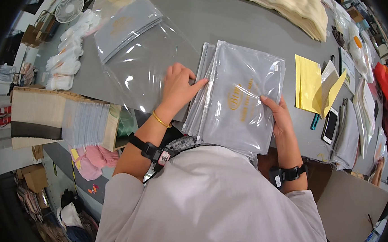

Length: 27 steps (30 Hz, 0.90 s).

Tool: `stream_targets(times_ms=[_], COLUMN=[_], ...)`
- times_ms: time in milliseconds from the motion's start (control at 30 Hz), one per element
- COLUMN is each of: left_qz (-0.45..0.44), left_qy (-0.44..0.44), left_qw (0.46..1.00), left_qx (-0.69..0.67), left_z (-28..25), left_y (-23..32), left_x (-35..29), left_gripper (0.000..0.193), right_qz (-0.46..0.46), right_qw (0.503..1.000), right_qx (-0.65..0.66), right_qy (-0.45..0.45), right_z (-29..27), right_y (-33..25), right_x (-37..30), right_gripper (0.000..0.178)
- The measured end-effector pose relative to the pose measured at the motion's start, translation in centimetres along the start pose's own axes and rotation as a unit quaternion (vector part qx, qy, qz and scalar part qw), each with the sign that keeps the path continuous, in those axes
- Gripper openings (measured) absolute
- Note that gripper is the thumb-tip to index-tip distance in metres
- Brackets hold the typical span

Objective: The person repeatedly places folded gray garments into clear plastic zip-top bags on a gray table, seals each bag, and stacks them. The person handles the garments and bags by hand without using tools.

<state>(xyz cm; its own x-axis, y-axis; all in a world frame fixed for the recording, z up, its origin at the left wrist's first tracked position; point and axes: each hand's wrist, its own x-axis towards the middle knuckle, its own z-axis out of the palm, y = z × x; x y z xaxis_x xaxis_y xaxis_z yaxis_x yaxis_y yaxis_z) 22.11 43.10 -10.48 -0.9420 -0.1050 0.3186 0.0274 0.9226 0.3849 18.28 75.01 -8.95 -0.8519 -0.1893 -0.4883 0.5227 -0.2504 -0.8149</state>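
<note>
A person's right hand [280, 118] gripped the right edge of a stack of clear zip pouches [243, 124], thumb on top, while the left hand [177, 86], its fingers partly curled, reached the stack's left edge; whether it pinched anything could not be told. The gold-printed stack lay between the hands at the near edge of a gray worktop [187, 19]. A phone [331, 124] and folded yellow paper [308, 84] sat to the right hand's right. Clear plastic sheeting [137, 70] spread left of the left hand, and further left stood a carton [37, 108] packed with pouches. Beyond both hands, cream fabric [296, 15] covered the far edge; a white fan [69, 8] stood far left.
</note>
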Motion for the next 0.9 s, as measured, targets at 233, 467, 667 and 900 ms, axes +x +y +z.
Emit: stream_targets(times_ms=[233,467,667,900], left_qz=[-0.122,0.222,0.4,-0.277], left_qy=[-0.119,-0.051,-0.194,-0.071], left_qw=[0.849,0.856,0.896,0.827], left_qx=[-0.5,-0.464,-0.023,-0.485], left_z=[-3.5,-12.3,-7.3,-3.6], left_y=[3.0,6.4,-0.6,-3.1], left_x=[5.9,9.4,4.9,-1.8], left_gripper=[0.028,0.011,0.036,0.028], right_qz=[-0.054,-0.294,-0.62,-0.065], right_qw=[0.998,0.92,0.709,0.994], right_qx=[-0.015,0.009,-0.281,-0.076], right_qy=[0.042,0.26,0.182,-0.05], right_z=[-5.2,-9.5,-6.9,3.6], right_y=[-1.8,-14.0,-13.1,-9.6], right_x=[-0.7,-8.0,-7.8,5.9], right_gripper=[0.047,0.043,0.047,0.061])
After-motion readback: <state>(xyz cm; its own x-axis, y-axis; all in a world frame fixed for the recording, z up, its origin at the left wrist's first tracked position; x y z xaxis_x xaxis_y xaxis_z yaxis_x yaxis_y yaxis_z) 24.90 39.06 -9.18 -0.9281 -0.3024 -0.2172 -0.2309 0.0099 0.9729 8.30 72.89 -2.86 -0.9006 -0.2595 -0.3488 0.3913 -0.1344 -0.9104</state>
